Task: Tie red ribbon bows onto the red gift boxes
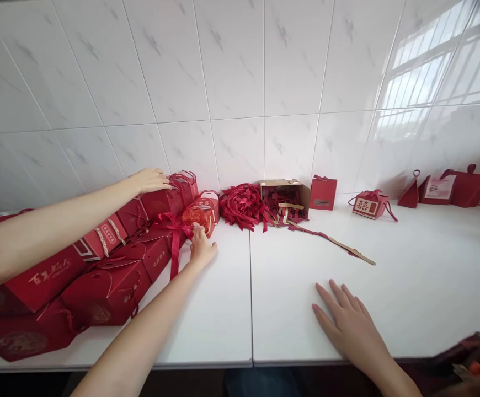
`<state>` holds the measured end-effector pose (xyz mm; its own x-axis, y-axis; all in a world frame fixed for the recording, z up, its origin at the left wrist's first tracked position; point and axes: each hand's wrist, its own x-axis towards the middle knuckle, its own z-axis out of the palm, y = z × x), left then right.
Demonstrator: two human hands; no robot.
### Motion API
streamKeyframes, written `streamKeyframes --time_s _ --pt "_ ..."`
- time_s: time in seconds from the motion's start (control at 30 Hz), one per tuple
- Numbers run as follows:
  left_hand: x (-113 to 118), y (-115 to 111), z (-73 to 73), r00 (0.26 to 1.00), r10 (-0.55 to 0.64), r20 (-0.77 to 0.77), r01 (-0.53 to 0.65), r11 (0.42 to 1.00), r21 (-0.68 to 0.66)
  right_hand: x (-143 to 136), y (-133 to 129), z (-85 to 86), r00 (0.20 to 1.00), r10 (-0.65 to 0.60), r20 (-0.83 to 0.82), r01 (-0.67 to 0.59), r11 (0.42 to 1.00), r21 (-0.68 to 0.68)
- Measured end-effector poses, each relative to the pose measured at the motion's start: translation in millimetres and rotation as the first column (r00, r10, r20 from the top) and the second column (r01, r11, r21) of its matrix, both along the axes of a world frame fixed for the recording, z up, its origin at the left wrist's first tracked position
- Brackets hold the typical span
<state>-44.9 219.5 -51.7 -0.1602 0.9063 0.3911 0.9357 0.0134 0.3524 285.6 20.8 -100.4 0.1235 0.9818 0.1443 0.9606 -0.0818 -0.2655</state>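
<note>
The head view looks down on a white desk [389,286] set against a tiled wall. The person's left hand [202,246] reaches to the far left part of the desk, its fingertips against a small round red gift box [198,214] and the red ribbon [172,231] hanging beside it; whether the fingers actually pinch anything cannot be told. That round box sits at the right end of a heap of red gift boxes [107,289], which runs along the left side from the near edge to the back. The person's right hand [350,325] lies flat near the front edge right of the middle, palm down, fingers spread, holding nothing.

A second person's arm comes in from the left edge, and that co-worker's hand [151,180] rests on top of a red box with handles [169,198] at the back of the heap. Behind the middle seam lies a tangle of red ribbons [243,205], touching an open cardboard box [286,196] tipped on its side. A thin wooden strip [350,249] lies in front of it. More red boxes [455,187] stand in the far right corner
</note>
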Motion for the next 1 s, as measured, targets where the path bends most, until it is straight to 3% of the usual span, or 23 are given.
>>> streamKeyframes --time_s 0.1,0.23,0.37,0.53,0.7,0.83,1.0 --pt "1 10 -6.2 0.998 0.054 -0.019 -0.055 0.997 -0.054 -3 5 -4.9 0.998 -0.019 0.067 0.018 1.000 0.003" --pt "3 -3 -1.6 0.994 -0.003 -0.107 0.001 1.000 -0.013 -9 9 -13.7 0.988 -0.100 0.116 0.092 0.993 0.073" --pt "-2 -17 9.2 0.978 0.163 -0.128 -0.152 0.984 0.096 -5 7 -22.2 0.993 -0.085 0.081 0.075 0.990 0.118" --pt "-17 -13 4.3 0.964 0.246 -0.105 -0.247 0.969 0.004 -1 4 -22.0 0.995 -0.070 0.075 0.062 0.992 0.106" --pt "-25 -3 -7.6 0.979 0.180 -0.091 -0.192 0.972 -0.136 -3 4 -18.9 0.996 -0.065 0.059 0.059 0.994 0.097" --pt "-22 -2 -8.1 0.989 0.106 -0.104 -0.123 0.976 -0.179 -2 5 -20.7 0.996 -0.068 0.060 0.063 0.994 0.088" --pt "-4 -12 -5.9 0.989 -0.113 -0.100 0.090 0.974 -0.209 0 6 -22.2 0.995 -0.062 0.077 0.057 0.996 0.073"
